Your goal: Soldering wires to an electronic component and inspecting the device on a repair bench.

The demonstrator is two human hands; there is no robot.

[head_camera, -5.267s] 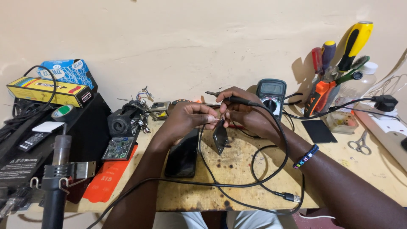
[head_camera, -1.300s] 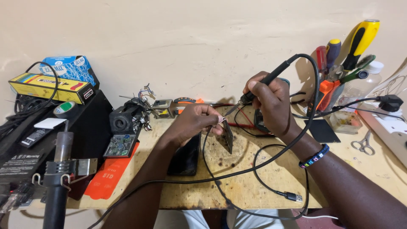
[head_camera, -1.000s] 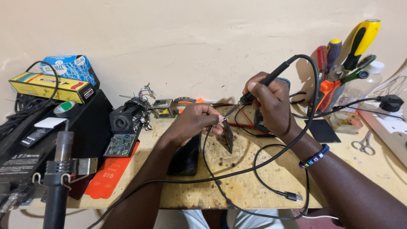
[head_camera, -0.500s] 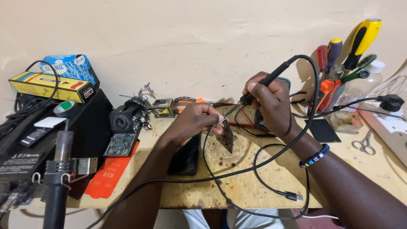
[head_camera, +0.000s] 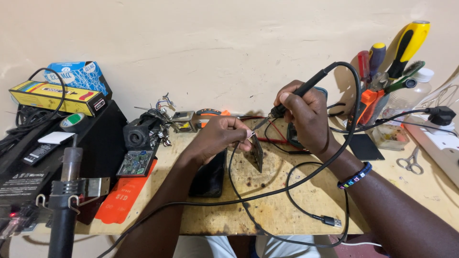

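My left hand (head_camera: 217, 138) pinches a small dark circuit board (head_camera: 257, 153) and holds it on edge above the stained wooden bench (head_camera: 267, 200). My right hand (head_camera: 306, 114) grips a black soldering iron (head_camera: 306, 91) like a pen, with its tip angled down to the top of the board beside my left fingers. The iron's black cable (head_camera: 351, 124) loops over my right wrist and runs across the bench toward me. A black phone (head_camera: 209, 177) lies flat under my left wrist.
A green circuit board (head_camera: 136, 162) and an orange card (head_camera: 124, 198) lie left, beside a black box with cartons on top. A hot-air handle (head_camera: 64, 210) stands front left. Screwdrivers (head_camera: 406, 48) in a holder, scissors (head_camera: 411, 162) and a white power strip (head_camera: 437, 143) sit right.
About five seconds ago both hands were together low over the board. My right hand has since lifted the soldering iron; over the last second both hands have held still.
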